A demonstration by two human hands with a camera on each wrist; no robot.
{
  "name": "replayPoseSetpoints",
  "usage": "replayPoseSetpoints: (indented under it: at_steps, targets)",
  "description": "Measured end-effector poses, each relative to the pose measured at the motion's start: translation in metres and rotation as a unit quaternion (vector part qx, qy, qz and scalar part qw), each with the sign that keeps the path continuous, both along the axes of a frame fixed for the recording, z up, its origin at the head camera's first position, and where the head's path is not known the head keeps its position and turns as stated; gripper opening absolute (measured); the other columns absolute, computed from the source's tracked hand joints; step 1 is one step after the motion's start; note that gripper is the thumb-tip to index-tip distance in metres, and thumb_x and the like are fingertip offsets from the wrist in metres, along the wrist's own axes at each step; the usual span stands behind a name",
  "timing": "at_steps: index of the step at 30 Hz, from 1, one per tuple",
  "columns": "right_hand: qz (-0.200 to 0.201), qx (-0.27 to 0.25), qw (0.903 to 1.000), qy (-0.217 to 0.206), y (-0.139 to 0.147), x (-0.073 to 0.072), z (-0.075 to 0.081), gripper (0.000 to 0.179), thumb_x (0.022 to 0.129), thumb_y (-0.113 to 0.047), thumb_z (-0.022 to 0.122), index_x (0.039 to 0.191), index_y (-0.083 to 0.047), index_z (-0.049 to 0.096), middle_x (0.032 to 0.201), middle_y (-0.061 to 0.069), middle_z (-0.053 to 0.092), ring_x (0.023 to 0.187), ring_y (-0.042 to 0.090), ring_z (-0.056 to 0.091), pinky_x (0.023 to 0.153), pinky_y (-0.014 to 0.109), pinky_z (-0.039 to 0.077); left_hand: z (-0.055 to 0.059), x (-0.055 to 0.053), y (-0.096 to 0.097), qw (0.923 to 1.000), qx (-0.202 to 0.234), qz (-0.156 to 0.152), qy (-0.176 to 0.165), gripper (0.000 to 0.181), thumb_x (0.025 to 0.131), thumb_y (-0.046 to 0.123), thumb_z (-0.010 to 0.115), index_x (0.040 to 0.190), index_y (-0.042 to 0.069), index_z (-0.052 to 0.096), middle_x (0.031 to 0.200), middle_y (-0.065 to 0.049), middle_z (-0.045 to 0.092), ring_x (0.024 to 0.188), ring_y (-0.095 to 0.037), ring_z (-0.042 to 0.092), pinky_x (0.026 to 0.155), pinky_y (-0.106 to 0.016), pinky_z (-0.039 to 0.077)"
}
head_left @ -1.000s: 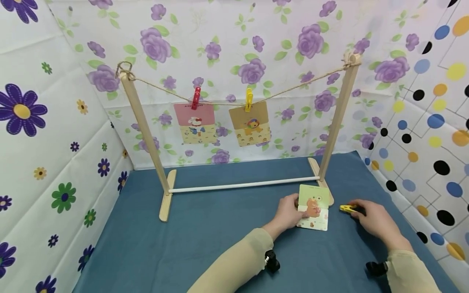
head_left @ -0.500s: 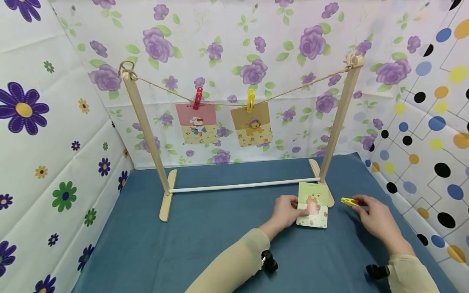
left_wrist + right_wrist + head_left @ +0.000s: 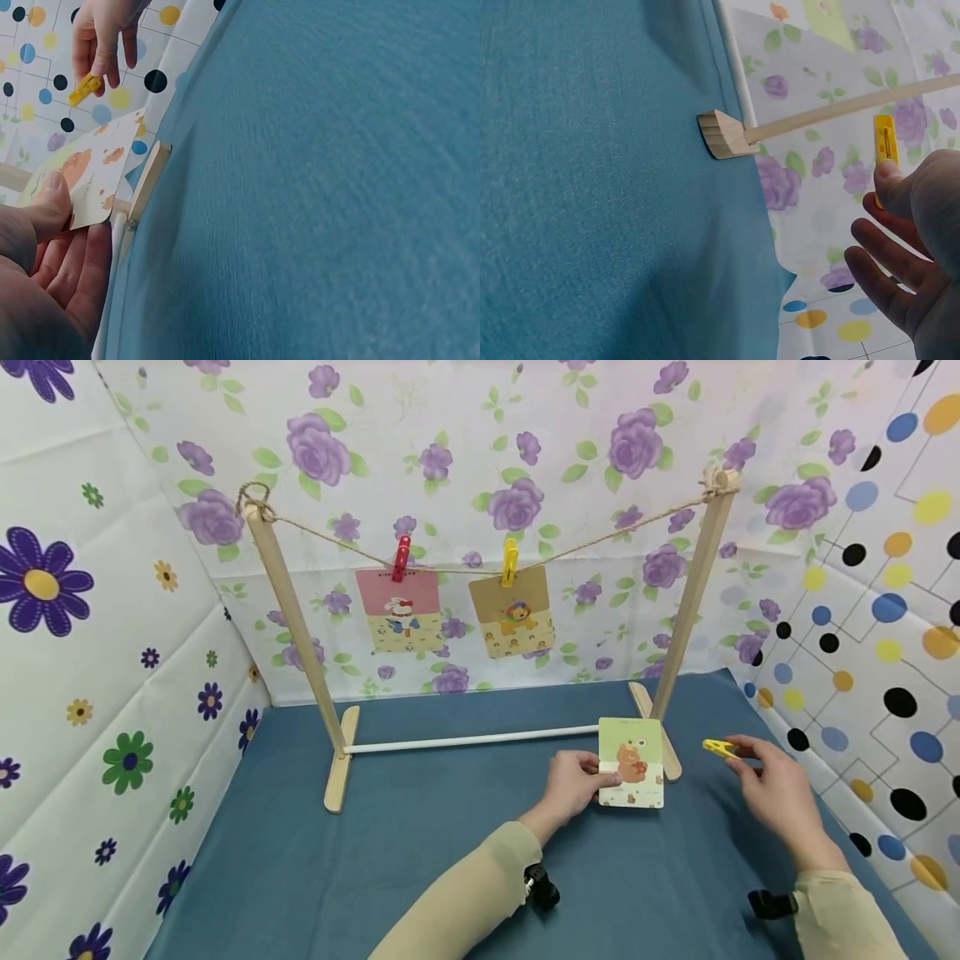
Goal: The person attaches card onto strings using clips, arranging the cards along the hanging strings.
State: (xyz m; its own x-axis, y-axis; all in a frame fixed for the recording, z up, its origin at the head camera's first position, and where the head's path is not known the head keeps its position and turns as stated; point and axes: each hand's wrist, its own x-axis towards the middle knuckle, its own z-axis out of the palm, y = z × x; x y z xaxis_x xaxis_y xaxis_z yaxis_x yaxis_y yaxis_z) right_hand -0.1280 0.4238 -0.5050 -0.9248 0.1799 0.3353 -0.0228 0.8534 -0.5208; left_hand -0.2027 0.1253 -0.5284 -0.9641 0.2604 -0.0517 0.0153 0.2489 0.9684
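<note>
Between thumb and fingers my left hand [image 3: 567,787] pinches the left edge of a green and cream card [image 3: 631,763] with a bear on it, raised above the table. To its right, my right hand [image 3: 772,785] pinches a yellow clothespin [image 3: 720,747], apart from the card. On a twine line [image 3: 622,532] hang a pink rabbit card [image 3: 400,610] under a red clothespin [image 3: 401,559] and a brown lion card [image 3: 513,612] under a yellow clothespin [image 3: 509,562]. The left wrist view shows the thumb on the card's [image 3: 94,165] printed face.
Two wooden posts [image 3: 292,618] on flat feet [image 3: 341,760] carry the line. A white rod [image 3: 472,740] joins them low down. Blue cloth [image 3: 420,852] covers the table, with a flowered cloth [image 3: 450,460] behind and a dotted cloth [image 3: 892,652] at the right.
The left hand has lifted the bear card up and slightly left. My right hand has risen with the yellow clothespin. Both hanging cards stay on the line.
</note>
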Motion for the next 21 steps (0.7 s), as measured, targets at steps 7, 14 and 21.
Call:
replayPoseSetpoints:
  at_steps: [7,14,21]
  targets:
    - [0.007,0.003,0.9997,0.024,0.001,0.001,0.008,0.032,0.106,-0.01,0.069,0.137,-0.003,0.066,0.127,0.026,0.066,0.1,0.044,0.069,0.073,0.043,0.06,0.002,-0.002,-0.004,0.9993,0.035,-0.005,-0.006,0.017,0.088,0.011,0.09,0.101,0.003,0.082,0.082,0.003,0.074,0.061,-0.012,0.069,0.057,-0.033,0.06]
    - [0.014,-0.003,0.9984,0.055,-0.002,0.0,0.013,0.036,0.106,-0.008,0.069,0.141,-0.003,0.065,0.128,0.025,0.065,0.109,0.044,0.064,0.073,0.013,0.045,0.005,-0.001,-0.008,0.9986,0.053,-0.006,-0.009,0.014,0.091,0.011,0.088,0.102,0.003,0.081,0.083,0.003,0.073,0.065,-0.015,0.071,0.058,-0.035,0.061]
    - [0.019,0.007,0.9962,0.085,-0.005,-0.001,0.025,0.036,0.102,-0.003,0.073,0.137,-0.006,0.069,0.132,0.021,0.067,0.104,0.041,0.068,0.077,0.007,0.039,0.01,-0.001,-0.008,0.9987,0.049,-0.008,-0.002,0.011,0.091,0.01,0.087,0.099,0.004,0.081,0.082,0.004,0.072,0.062,-0.012,0.069,0.06,-0.04,0.062]
